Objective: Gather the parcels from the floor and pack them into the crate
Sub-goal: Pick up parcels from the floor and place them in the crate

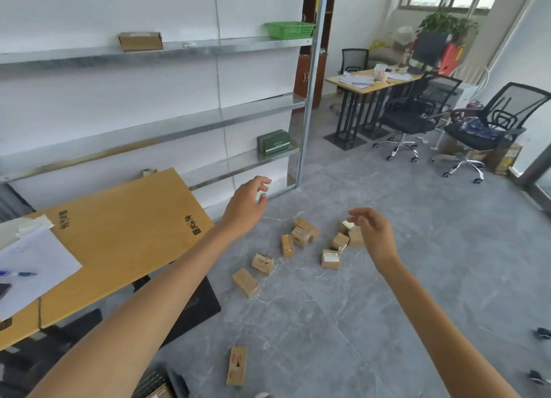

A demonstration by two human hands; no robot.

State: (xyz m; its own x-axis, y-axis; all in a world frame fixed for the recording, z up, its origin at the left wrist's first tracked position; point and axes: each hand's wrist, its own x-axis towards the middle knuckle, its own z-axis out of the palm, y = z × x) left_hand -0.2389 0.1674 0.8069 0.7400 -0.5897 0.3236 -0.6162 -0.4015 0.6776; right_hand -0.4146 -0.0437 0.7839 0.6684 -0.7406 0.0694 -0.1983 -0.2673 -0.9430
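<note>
Several small brown cardboard parcels lie scattered on the grey tiled floor: a cluster (302, 234) in the middle, one with a white label (330, 258) to its right, one nearer me (245, 282), and a flat one (237, 365) close to my feet. My left hand (247, 203) is stretched out above the floor, left of the cluster, fingers apart and holding nothing. My right hand (374, 229) hovers over the right-hand parcels, fingers loosely spread, also holding nothing. A dark crate edge (149, 382) shows at the bottom, mostly out of view.
A wooden table (119, 233) with papers and a pen stands at my left. Metal shelves (149, 123) line the wall, carrying a cardboard box, a green basket (290, 29) and a green box. A desk and two office chairs (414, 117) stand at the back right.
</note>
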